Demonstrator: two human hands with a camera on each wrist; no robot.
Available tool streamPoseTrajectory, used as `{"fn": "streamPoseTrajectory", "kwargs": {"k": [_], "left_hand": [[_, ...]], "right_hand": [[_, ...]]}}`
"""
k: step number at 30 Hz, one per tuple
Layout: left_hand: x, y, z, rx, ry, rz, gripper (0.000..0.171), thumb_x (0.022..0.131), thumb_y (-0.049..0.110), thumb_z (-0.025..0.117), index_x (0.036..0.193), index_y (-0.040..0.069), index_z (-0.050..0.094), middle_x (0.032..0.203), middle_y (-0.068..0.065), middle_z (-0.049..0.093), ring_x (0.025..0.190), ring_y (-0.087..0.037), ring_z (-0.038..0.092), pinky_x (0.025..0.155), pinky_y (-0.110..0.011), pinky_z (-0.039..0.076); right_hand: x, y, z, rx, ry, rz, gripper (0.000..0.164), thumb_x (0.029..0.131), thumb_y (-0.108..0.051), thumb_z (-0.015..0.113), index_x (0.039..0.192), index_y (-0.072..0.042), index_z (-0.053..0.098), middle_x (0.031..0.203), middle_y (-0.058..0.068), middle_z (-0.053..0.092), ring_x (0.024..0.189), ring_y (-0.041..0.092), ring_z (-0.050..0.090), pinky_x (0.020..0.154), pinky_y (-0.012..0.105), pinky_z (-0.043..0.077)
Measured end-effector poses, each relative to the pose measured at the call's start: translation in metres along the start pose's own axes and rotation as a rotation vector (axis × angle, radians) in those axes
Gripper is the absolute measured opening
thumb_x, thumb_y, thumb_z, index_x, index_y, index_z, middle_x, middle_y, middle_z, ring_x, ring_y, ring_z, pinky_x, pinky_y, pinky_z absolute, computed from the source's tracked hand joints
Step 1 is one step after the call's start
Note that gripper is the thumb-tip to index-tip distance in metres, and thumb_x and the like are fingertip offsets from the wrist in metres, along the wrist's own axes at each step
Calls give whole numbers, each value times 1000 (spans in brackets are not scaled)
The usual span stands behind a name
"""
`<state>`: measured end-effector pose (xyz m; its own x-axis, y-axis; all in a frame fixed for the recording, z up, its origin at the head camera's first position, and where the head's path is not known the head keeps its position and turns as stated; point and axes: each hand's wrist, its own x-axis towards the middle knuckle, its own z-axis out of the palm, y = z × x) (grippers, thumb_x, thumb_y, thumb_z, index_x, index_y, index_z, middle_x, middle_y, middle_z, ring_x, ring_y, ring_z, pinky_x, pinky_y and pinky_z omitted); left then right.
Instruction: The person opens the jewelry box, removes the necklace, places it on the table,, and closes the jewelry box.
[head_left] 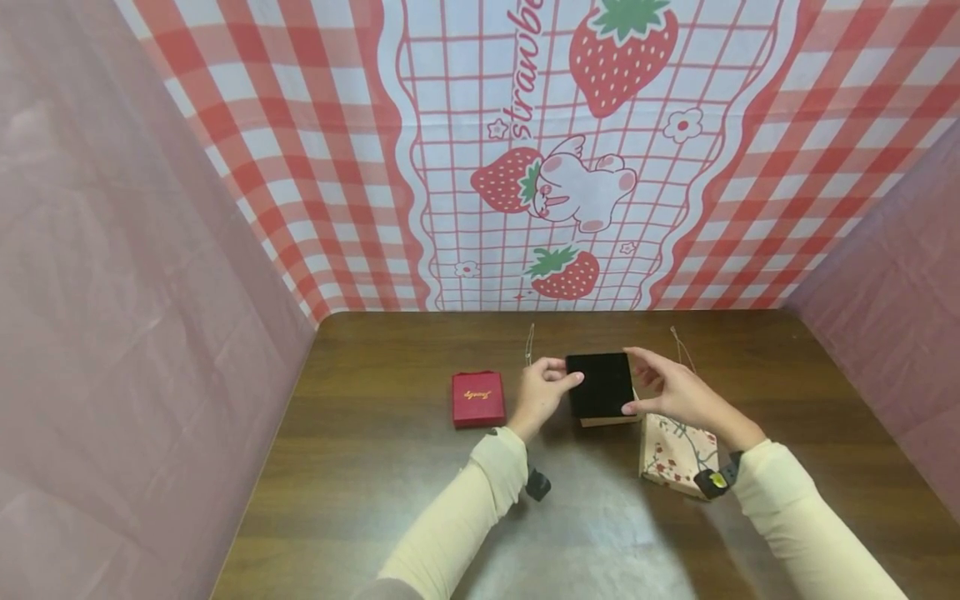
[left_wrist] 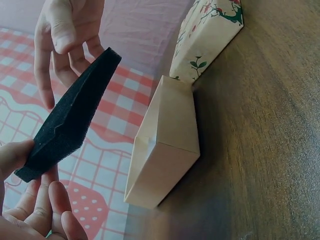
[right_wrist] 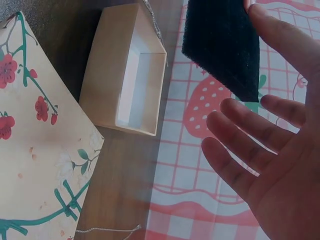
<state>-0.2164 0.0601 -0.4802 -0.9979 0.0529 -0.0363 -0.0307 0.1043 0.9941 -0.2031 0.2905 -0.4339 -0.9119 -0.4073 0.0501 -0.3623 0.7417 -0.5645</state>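
A black velvety pad (head_left: 600,383), thin and square, is held above an open cream box (left_wrist: 175,165). My left hand (head_left: 542,392) pinches its left edge, thumb on the upper face and fingers beneath. At the pad's right side is my right hand (head_left: 678,392), its fingers spread and fairly straight, the thumb tip right at the edge. In the right wrist view the box (right_wrist: 107,70) shows a pale, hollow inside. Its neighbour is a cream lid-like box (head_left: 678,454) printed with red flowers and green branches, partly below my right wrist.
A small red box (head_left: 478,402) with gold lettering lies left of my left hand. One thin chain (head_left: 529,342) lies behind that hand, another chain (head_left: 678,343) behind the right. A strawberry-patterned cloth (head_left: 525,275) hangs at the back of the wooden table (head_left: 360,467); pink cloth covers both sides.
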Motion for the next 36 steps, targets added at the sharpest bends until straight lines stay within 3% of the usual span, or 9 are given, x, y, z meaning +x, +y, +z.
{"fn": "streamPoseTrajectory", "kwargs": {"k": [13, 22, 36], "left_hand": [[1, -3, 1, -16, 0, -16, 34, 81, 21, 78, 106, 1, 67, 90, -14, 73, 70, -3, 56, 61, -17, 44], [1, -2, 1, -19, 0, -13, 32, 82, 21, 78, 105, 2, 67, 89, -13, 73, 70, -4, 56, 61, -18, 44], [1, 2, 0, -34, -1, -7, 34, 83, 21, 78, 109, 3, 65, 84, -14, 71, 67, -5, 53, 59, -18, 42]], "right_hand": [[2, -4, 9, 23, -15, -5, 103, 66, -25, 90, 147, 0, 31, 101, 15, 60, 90, 24, 60, 77, 46, 54], [3, -8, 14, -11, -25, -1, 108, 64, -17, 90, 148, 4, 26, 98, 13, 54, 83, 16, 54, 67, 27, 49], [2, -10, 19, -96, 0, 11, 114, 63, -21, 91, 151, 2, 22, 105, 17, 54, 84, 21, 55, 64, 28, 46]]}}
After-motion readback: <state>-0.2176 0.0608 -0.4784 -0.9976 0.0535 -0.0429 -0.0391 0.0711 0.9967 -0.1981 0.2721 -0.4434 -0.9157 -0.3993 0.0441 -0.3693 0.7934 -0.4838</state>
